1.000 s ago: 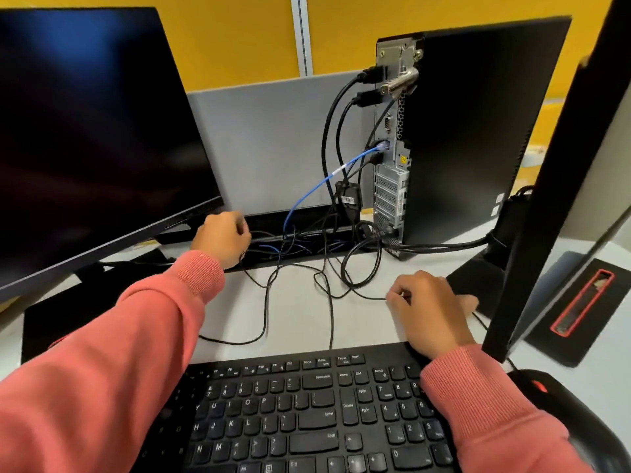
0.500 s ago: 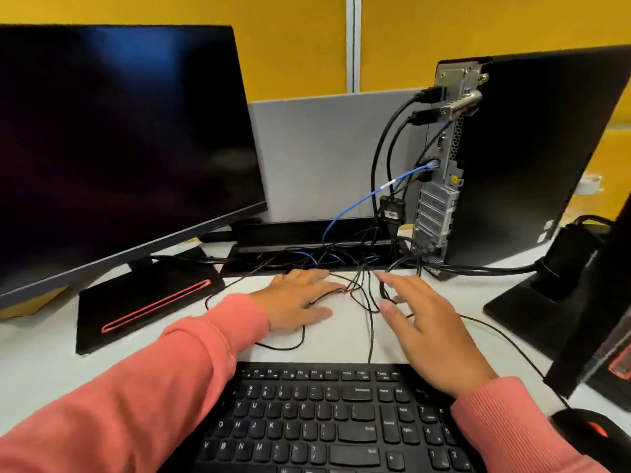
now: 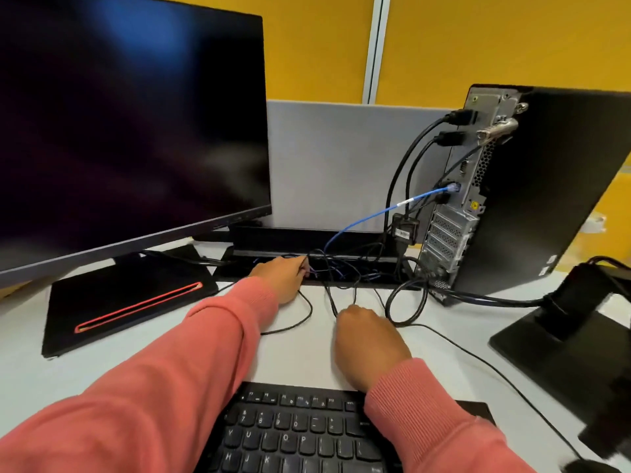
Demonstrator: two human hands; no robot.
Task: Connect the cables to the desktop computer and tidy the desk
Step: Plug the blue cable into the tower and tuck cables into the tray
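A black desktop tower (image 3: 553, 186) stands at the right with its rear ports facing me; black cables and a blue network cable (image 3: 368, 218) are plugged into it. Thin black cables (image 3: 327, 278) lie tangled on the white desk in front of the cable tray (image 3: 239, 264). My left hand (image 3: 281, 278) is at the tray's edge, fingers closed on a bunch of these thin cables. My right hand (image 3: 367, 339) rests on the desk just behind the keyboard (image 3: 297, 435), fingers curled over a thin black cable; the fingertips are hidden.
A large dark monitor (image 3: 129, 124) on a black base with a red slot (image 3: 136, 305) fills the left. A second monitor's stand (image 3: 560, 339) is at the right, with a mouse (image 3: 590, 467) at the bottom right corner. A grey partition (image 3: 327, 158) and yellow wall are behind.
My left hand has reached forward to the cable tray and closed on the cables. My right hand has drawn back and curled into a fist on a cable. The view has shifted left.
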